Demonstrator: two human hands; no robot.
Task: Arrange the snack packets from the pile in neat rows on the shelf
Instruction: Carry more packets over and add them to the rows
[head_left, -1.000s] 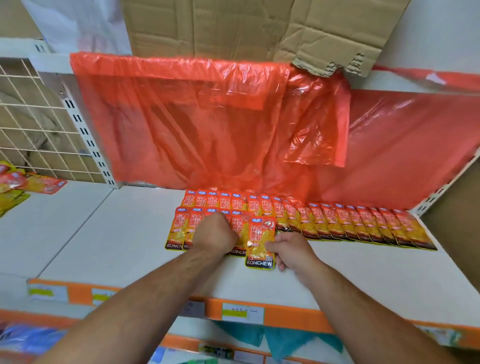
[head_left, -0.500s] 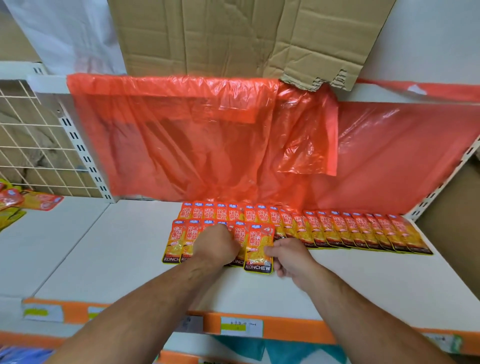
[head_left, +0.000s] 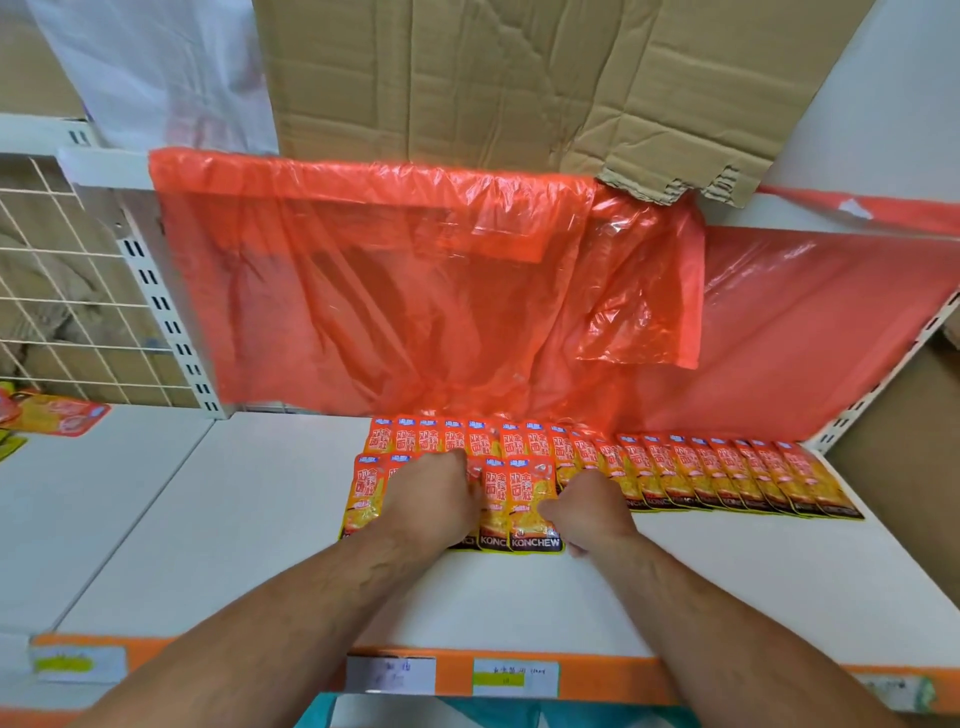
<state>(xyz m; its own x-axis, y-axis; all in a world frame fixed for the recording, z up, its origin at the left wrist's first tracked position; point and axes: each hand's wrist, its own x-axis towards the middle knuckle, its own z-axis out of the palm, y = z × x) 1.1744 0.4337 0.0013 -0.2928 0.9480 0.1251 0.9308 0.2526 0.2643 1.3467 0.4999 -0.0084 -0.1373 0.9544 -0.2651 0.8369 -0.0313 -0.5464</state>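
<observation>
One broad orange plastic sheet (head_left: 415, 291) hangs across the far side of the bay, draped from the upper ledge down to the white shelf (head_left: 234, 545). Above it leans a creased slab of cardboard (head_left: 519, 78), torn along its lower right corner. A white wire grid (head_left: 62, 291) closes off the neighbouring bay at far left.

On the shelf, against the foot of the plastic, a back row (head_left: 727, 470) of orange-and-yellow snack packets runs from the middle to the right upright, each packet overlapping the next. A shorter front row (head_left: 363, 493) lies just near of it, overlapping the lower edge of the back row's left part.

Both bare forearms reach in from the near edge. The left hand (head_left: 431, 499) rests knuckles-up on the middle of the front row, its fingers bent down onto the packets and hidden behind the back of the hand, so whether it grips any of them cannot be told. The right hand (head_left: 592, 512) sits at the right end of that row, thumb and curled fingers pinching the right edge of the end packet (head_left: 532, 512), which lies flat, marked KONCHEW.

Paper price labels (head_left: 514, 675) line the orange strip along the shelf's near lip. A few loose packets (head_left: 62, 418) lie on the next shelf at far left.
</observation>
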